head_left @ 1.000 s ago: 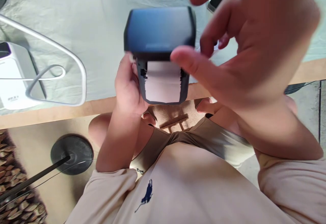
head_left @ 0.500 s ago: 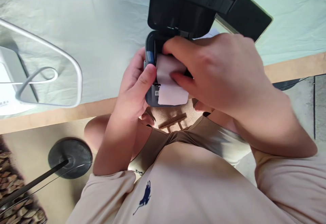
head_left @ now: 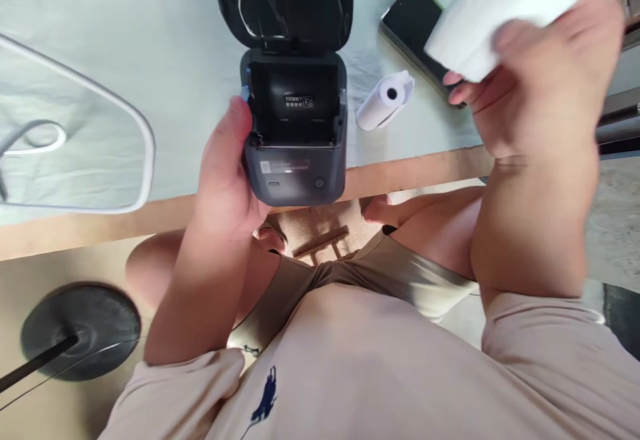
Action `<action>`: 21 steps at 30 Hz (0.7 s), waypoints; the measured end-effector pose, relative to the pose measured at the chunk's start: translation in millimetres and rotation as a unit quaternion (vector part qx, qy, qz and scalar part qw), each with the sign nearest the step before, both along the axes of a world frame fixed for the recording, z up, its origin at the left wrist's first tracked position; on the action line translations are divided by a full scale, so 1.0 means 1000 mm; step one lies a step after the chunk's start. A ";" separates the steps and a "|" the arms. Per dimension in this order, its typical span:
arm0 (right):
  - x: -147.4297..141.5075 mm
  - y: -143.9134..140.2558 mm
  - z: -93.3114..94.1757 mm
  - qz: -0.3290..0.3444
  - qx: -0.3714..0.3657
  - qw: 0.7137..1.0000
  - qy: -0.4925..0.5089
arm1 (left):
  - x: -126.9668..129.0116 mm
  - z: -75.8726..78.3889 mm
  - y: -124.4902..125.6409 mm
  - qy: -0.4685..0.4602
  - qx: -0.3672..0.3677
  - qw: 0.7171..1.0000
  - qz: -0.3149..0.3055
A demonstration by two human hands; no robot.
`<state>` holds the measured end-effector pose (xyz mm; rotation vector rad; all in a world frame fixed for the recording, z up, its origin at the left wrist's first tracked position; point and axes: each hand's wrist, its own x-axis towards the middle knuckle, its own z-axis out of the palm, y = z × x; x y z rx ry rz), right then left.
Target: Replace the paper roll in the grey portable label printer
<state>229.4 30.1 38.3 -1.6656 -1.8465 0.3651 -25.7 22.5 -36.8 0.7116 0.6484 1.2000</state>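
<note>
My left hand [head_left: 227, 167] grips the left side of a dark portable label printer [head_left: 295, 180], thumb along its edge. The printer's black lid [head_left: 295, 7] is swung up, and its paper bay shows bare inside. At the upper right, my right hand [head_left: 540, 93] is closed around a white paper roll [head_left: 505, 20], slightly blurred. Between the printer and that hand, a smaller white paper roll [head_left: 377, 108] lies on the table with its dark core hole facing up and to the right.
A dark smartphone [head_left: 413, 23] lies on the pale tablecloth [head_left: 180, 47], partly beneath my right hand. On the left loops a thick white cable [head_left: 143, 127]. The table's wooden edge [head_left: 165, 217] runs before my lap; a round black stand base [head_left: 80, 330] sits on the floor.
My right hand has lifted the paper roll out of the printer and carried it to the upper right. The printer's bay and the small roll are now uncovered. My left hand still grips the printer.
</note>
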 end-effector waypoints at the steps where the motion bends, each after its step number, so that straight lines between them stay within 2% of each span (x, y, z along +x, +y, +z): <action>1: 0.004 0.002 -0.007 -0.002 0.017 1.000 -0.007 | 0.000 -0.004 0.003 0.008 0.015 1.000 0.002; 4: 0.012 0.005 -0.030 -0.002 0.029 1.000 -0.010 | -0.001 -0.012 0.008 0.041 0.048 0.998 0.006; 9: 0.027 0.007 -0.064 0.039 0.083 0.995 -0.047 | -0.004 -0.013 0.008 0.048 0.035 0.998 -0.010; 11: 0.028 0.006 -0.068 0.052 0.097 0.990 -0.090 | -0.005 -0.012 0.007 0.037 0.037 0.999 -0.014; 15: 0.011 -0.004 -0.063 0.051 0.168 0.973 -0.148 | -0.005 -0.009 0.005 0.040 0.048 0.998 -0.011; 21: -0.016 -0.007 -0.067 0.059 0.098 0.973 -0.200 | -0.002 0.000 0.004 0.046 0.041 0.998 -0.020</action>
